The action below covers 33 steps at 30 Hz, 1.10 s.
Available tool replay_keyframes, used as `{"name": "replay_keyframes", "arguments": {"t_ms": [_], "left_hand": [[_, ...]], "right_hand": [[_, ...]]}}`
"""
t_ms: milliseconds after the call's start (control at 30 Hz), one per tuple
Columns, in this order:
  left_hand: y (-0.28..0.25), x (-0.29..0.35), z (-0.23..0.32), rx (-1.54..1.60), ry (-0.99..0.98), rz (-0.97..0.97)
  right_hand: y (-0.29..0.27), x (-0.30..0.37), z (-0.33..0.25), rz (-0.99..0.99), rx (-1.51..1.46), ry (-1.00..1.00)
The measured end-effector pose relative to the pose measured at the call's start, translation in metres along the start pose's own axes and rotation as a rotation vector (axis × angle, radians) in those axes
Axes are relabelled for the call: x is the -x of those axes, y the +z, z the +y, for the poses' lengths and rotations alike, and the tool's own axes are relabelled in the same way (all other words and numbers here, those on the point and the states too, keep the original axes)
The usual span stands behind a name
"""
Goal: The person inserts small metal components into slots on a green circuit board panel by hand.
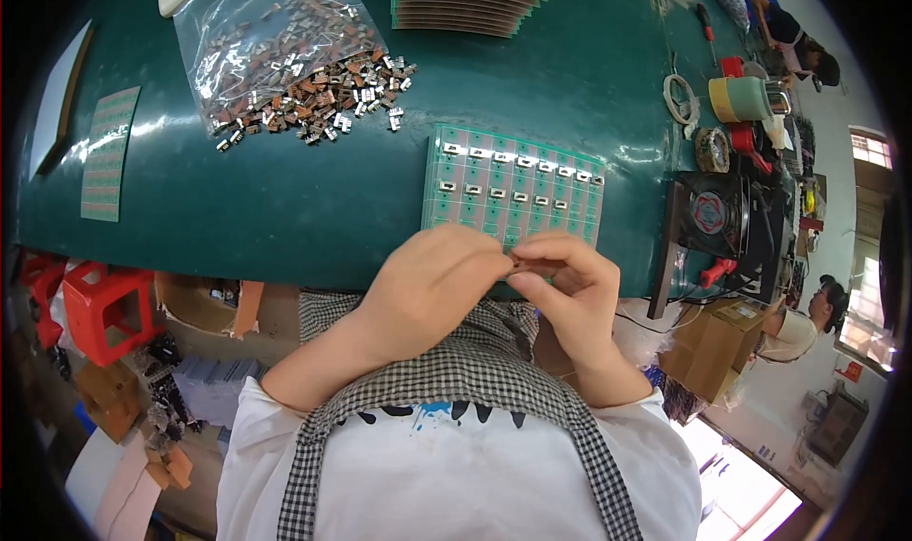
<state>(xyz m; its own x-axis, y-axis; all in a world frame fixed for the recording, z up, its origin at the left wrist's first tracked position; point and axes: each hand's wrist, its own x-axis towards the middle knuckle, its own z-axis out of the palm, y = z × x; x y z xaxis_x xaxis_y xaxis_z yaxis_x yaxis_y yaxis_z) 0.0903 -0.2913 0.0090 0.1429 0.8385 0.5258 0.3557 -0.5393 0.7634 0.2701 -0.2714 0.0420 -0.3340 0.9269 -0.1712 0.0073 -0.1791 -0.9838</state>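
My left hand (432, 289) and my right hand (575, 289) meet at their fingertips over the near edge of a green circuit board panel (594, 213). Both are closed in a pinch around something tiny and brownish, mostly hidden by the fingers. Two rows of small slide switches (522, 163) sit on the panel, the far row reaching its right edge and the second row stopping short of it. Beyond my left hand, a pile of loose slide switches (328, 99) spills out of a clear plastic bag (223, 28).
A fanned stack of circuit boards (465, 9) lies at the far edge. Another panel (111, 151) rests on the green table (285, 218) at left. A black fan unit (712, 213), tape rolls (731, 99) and a screwdriver (705, 28) stand at right. Two people are farther off at right.
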Motion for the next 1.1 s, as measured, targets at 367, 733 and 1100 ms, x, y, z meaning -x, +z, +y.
{"name": "replay_keyframes", "arguments": {"t_ms": [367, 733, 1100], "left_hand": [[-0.033, -0.041, -0.057, -0.674, -0.440, 0.047], [-0.034, -0.040, -0.062, -0.622, -0.470, 0.073], [-0.023, -0.029, -0.011, 0.242, -0.438, 0.049]], "right_hand": [[-0.067, -0.026, -0.010, 0.141, 0.949, -0.348], [-0.067, -0.034, -0.008, 0.064, 1.105, -0.500], [-0.072, -0.035, -0.006, 0.047, 1.110, -0.578]]}}
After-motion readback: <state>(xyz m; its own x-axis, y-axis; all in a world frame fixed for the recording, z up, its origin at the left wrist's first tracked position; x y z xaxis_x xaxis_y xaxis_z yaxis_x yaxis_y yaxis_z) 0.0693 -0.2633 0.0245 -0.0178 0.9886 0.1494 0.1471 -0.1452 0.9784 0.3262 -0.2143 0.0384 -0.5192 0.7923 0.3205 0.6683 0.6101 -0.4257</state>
